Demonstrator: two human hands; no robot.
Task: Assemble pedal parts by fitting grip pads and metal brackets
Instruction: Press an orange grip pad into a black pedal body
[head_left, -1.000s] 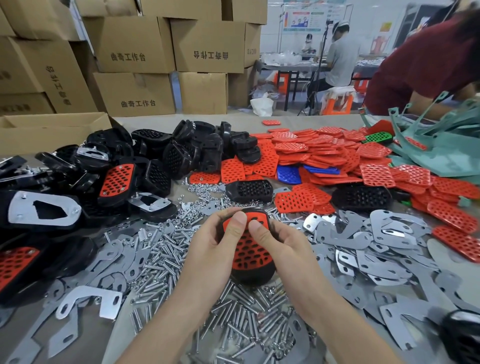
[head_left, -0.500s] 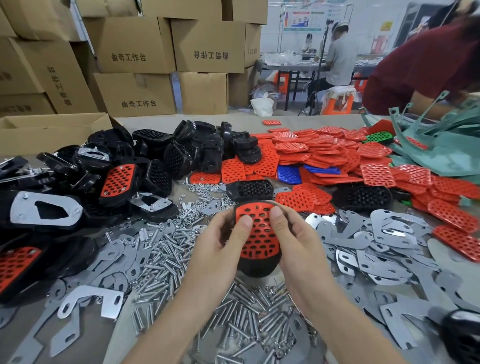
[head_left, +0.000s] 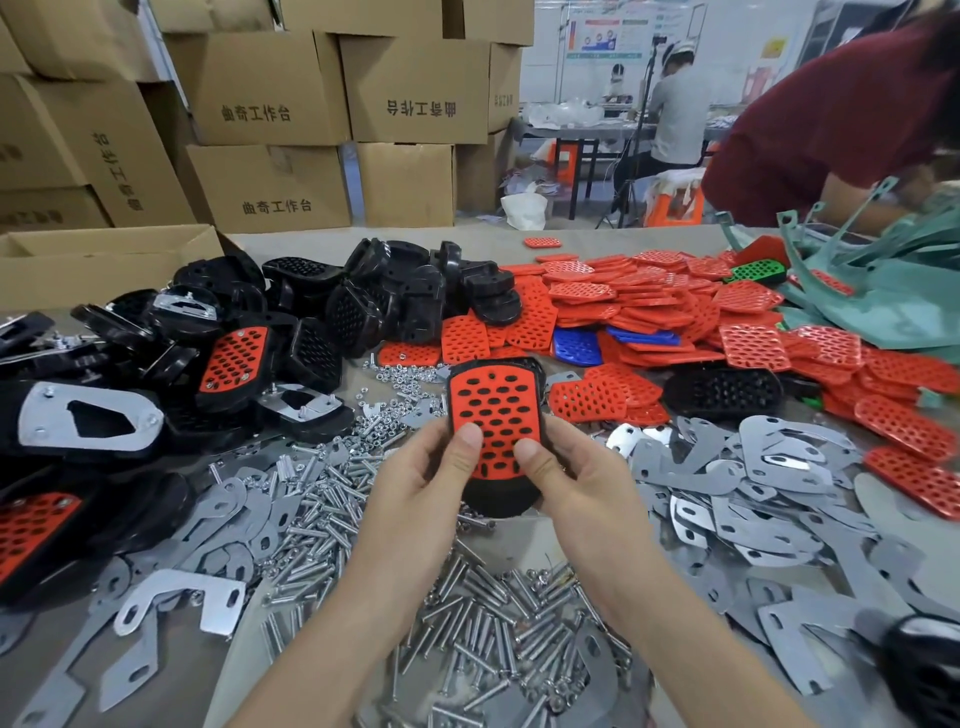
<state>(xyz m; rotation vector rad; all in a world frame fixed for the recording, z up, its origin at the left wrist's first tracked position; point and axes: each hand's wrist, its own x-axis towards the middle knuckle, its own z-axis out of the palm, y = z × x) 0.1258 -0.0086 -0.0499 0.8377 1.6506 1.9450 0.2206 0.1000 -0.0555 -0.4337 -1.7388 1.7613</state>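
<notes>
Both hands hold one black pedal (head_left: 496, 499) with a red perforated grip pad (head_left: 493, 410) on its face, raised above the table centre. My left hand (head_left: 421, 488) grips its left side, thumb pressed on the pad's lower part. My right hand (head_left: 576, 483) grips the right side, thumb also on the pad. Loose red grip pads (head_left: 649, 301) lie heaped behind and to the right. Flat metal brackets (head_left: 737, 483) spread to the right, and more brackets (head_left: 179, 603) lie at the lower left.
Black pedal bodies (head_left: 363, 301) and finished pedals (head_left: 234, 358) pile up on the left. Bolts (head_left: 483, 639) and nuts (head_left: 400, 371) cover the table below my hands. Cardboard boxes (head_left: 270, 182) stand behind. A person in a dark red top (head_left: 831, 130) leans over green parts (head_left: 883, 291) at the right.
Both hands have lifted the pedal higher and further from me. My thumbs have slid from the pad's top end down to its lower part.
</notes>
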